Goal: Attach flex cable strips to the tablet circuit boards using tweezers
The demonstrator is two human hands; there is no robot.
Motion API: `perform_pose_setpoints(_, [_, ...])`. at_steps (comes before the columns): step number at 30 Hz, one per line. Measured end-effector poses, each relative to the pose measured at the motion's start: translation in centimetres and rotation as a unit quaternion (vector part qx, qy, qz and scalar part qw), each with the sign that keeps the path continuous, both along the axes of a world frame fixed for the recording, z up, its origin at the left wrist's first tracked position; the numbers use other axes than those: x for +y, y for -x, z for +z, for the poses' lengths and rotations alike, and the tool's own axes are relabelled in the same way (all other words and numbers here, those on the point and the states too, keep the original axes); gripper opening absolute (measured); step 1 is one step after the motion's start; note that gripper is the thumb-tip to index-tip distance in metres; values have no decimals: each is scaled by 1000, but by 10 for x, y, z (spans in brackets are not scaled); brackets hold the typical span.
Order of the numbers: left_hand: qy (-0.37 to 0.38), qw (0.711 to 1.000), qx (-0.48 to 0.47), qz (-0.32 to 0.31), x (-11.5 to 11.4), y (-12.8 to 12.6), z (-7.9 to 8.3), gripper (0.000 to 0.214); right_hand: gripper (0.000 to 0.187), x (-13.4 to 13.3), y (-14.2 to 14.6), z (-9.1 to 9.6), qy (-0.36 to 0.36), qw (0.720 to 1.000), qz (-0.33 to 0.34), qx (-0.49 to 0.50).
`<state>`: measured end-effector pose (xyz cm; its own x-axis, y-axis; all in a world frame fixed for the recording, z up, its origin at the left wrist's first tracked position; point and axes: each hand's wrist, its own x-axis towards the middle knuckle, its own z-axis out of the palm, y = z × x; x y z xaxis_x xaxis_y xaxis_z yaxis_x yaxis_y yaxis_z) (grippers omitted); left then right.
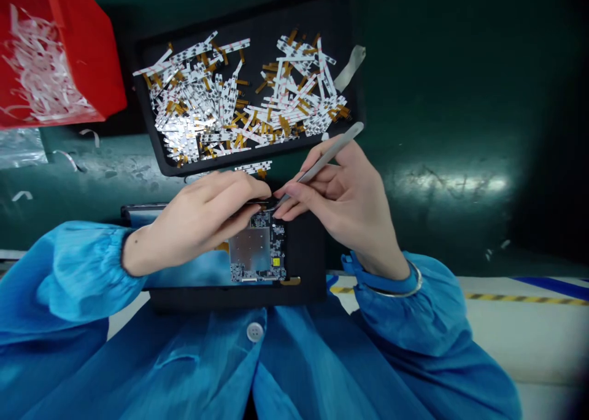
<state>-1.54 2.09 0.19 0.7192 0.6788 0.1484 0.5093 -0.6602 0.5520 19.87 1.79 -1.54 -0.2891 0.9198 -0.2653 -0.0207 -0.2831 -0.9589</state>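
Observation:
My right hand (352, 199) grips metal tweezers (329, 156), their tip pointing down and left at the upper edge of a circuit board (278, 242). Opposite it, my left hand (202, 214) reaches in over the board, thumb and fingers pinched together at the same edge. What they pinch is too small and hidden to name. The board carries a silver shield plate (250, 248) and a yellow square, and sits on a flat, glossy panel (184, 271). Just beyond my fingertips lie white strips with orange flex tails (253, 167).
A black tray (159, 153) full of similar white strips stands beyond my hands. At the upper left is a red bin (92, 46) holding white peeled scraps (46, 70). Loose scraps lie on the green table (460, 132). A black mat (306, 254) lies under the panel.

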Motion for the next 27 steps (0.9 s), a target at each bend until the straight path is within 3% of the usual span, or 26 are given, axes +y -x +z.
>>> perform_pose_setpoints(4, [-6, 1000, 12, 16, -7, 10, 6, 21, 27, 0, 0, 1, 3, 1000, 1, -1])
perform_pose_setpoints(9, [-52, 997, 49, -33, -18, 22, 7, 25, 27, 1, 0, 1, -7, 1000, -2, 1])
perform_pose_setpoints(19, [-99, 993, 56, -33, -27, 20, -2, 28, 28, -3, 1, 3, -27, 999, -5, -23])
perform_pose_setpoints(27, [-146, 983, 101, -47, -28, 20, 0, 33, 27, -3, 1, 3, -64, 997, 15, -37])
